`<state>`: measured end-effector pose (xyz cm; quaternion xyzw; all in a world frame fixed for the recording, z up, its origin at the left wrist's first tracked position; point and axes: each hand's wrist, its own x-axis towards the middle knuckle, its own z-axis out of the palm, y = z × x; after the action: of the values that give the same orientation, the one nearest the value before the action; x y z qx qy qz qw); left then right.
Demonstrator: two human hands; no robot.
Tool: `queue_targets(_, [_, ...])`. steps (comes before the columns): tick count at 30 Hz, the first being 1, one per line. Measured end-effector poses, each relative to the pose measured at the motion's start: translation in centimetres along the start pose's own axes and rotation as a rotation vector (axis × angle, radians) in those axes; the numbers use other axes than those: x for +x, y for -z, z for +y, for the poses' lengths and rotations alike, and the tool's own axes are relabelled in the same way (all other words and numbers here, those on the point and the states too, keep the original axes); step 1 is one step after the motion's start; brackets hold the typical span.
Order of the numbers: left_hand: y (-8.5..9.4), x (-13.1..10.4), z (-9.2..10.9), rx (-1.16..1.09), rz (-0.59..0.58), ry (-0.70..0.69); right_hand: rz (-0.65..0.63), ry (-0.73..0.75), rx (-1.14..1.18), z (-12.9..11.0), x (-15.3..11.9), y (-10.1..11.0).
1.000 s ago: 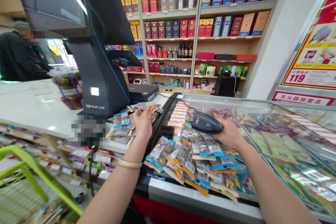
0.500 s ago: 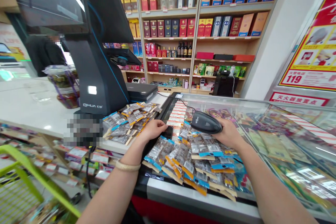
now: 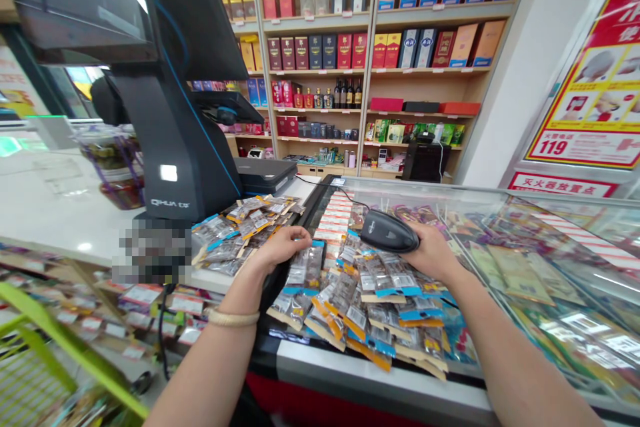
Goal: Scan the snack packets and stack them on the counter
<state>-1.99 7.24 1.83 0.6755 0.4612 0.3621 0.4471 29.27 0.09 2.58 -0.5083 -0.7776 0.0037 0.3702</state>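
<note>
The glass counter (image 3: 525,227) carries a spread of snack packets (image 3: 380,307); the white counter (image 3: 50,213) carries another packet pile (image 3: 240,230) and the register stand (image 3: 175,147).

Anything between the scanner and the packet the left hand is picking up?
Nothing visible. The scanner in the right hand sits right of the packet under the left hand, with only more flat packets on the glass counter between them.

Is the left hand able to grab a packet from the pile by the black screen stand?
Probably yes. The left hand is at the top packet of the near heap, and the pile by the stand lies right beside it on the white counter, nothing between.
</note>
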Motion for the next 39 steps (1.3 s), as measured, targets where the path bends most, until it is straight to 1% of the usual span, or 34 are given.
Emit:
queue_targets(3, [0.1,0.5,-0.2,-0.230,0.213,0.075,0.009,0.002,-0.018,0.1,0.0,0.0])
queue_targets(5, [0.2,0.7,-0.1,-0.353,0.309,0.086,0.014,-0.001,-0.019,0.1,0.0,-0.1])
queue_targets(7, [0.1,0.8,0.2,-0.426,0.363,0.068,0.015,-0.005,-0.016,0.2,0.0,-0.1])
queue_targets(9, [-0.2,0.8,0.5,-0.460,0.358,0.047,0.011,-0.005,-0.013,0.1,0.0,-0.1])
queue_targets(12, [-0.8,0.6,0.9,-0.469,0.298,-0.005,-0.011,0.011,0.002,-0.2,0.0,0.0])
queue_targets(17, [-1.8,0.3,1.3,-0.403,0.258,-0.130,-0.049,0.042,0.052,-0.6,0.1,0.2])
queue_targets(20, [-2.3,0.2,1.3,-0.350,0.237,-0.177,-0.064,0.051,0.044,-0.7,0.1,0.3])
queue_targets(25, [-2.6,0.1,1.4,-0.313,0.194,-0.174,-0.101,0.047,0.015,-0.8,0.1,0.3])
queue_targets(30, [-2.5,0.2,1.2,-0.312,0.229,-0.159,-0.094,0.036,0.055,-0.6,0.0,0.3])
queue_targets(32, [-2.3,0.5,0.9,-0.355,0.287,-0.139,-0.071,0.034,0.056,-0.4,0.0,0.2])
queue_targets(33, [-2.2,0.8,0.7,-0.397,0.340,-0.132,-0.061,0.034,0.049,-0.4,-0.1,0.2])
queue_targets(35, [-1.6,1.3,0.3,-0.522,0.500,-0.156,-0.053,0.040,0.035,-0.4,-0.1,0.2])
queue_targets(37, [-0.9,1.8,0.1,-0.668,0.702,-0.238,-0.049,0.042,0.026,-0.4,-0.1,0.2])
queue_targets(38, [-0.5,2.1,0.0,-0.735,0.785,-0.280,-0.047,0.042,0.021,-0.5,-0.1,0.2])
queue_targets(39, [-0.2,2.2,-0.1,-0.790,0.842,-0.306,-0.045,0.041,0.016,-0.5,-0.1,0.2])
